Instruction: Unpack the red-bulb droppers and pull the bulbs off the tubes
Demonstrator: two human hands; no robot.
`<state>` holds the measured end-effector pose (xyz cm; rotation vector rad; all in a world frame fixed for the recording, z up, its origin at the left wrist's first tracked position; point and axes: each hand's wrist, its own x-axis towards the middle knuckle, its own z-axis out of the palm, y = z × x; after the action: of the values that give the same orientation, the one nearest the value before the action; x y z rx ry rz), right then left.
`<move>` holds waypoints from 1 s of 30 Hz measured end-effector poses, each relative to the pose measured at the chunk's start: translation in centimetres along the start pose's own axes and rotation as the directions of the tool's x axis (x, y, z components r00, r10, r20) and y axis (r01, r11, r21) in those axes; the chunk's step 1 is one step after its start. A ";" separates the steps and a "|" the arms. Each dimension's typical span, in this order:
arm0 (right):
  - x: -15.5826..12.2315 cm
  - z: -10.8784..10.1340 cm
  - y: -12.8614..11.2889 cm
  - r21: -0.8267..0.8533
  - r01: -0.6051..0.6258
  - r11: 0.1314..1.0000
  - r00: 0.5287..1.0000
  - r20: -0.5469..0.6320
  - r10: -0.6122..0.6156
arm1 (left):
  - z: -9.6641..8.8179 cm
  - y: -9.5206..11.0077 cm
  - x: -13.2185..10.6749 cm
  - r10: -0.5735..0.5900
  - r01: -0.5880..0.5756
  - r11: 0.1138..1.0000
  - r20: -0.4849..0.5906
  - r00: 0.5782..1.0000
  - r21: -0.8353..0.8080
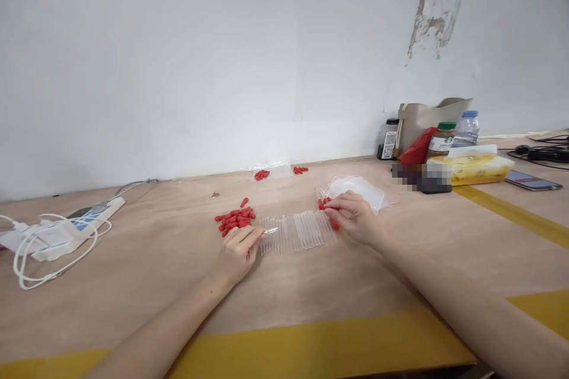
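Observation:
My left hand (240, 249) is closed in a pinch on a thin clear dropper tube (271, 230), which points to the right. Under and beside it, many similar clear tubes (297, 232) lie side by side in a row on the table. A heap of red rubber bulbs (233, 218) lies just beyond my left hand. At the right end of the row, my right hand (353, 216) has its thumb and fingers pinched at a red rubber bulb (326, 200). More red bulbs (334, 223) lie under those fingers, partly hidden.
Clear plastic bags (358, 189) lie beyond my right hand. Small groups of red bulbs (262, 174) rest near the wall, partly on plastic. A power strip (80, 231) with white cables is at left. Jars, a tissue pack (471, 169) and a phone (533, 180) stand or lie at right.

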<state>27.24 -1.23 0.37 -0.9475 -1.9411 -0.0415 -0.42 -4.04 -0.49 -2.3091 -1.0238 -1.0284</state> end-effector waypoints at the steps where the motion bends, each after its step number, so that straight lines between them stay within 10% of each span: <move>1: 0.3 -0.3 0.5 0.076 -0.052 0.996 0.999 0.006 0.051 | 0.0 -0.3 0.1 -0.022 0.022 1.000 -0.005 1.000 -0.011; 11: 1.6 -1.6 3.2 0.028 -0.577 0.816 0.816 0.051 0.576 | 0.9 -0.2 1.1 -0.162 0.161 0.987 0.051 0.985 0.026; 30: 0.8 -1.1 3.9 0.028 -0.505 0.863 0.812 0.353 0.464 | 0.4 0.4 0.7 0.007 0.037 0.984 0.247 0.969 -0.172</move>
<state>30.26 1.58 0.29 -1.4157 -1.9133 0.5656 0.40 -3.74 -0.20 -2.6292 -1.0827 -0.8840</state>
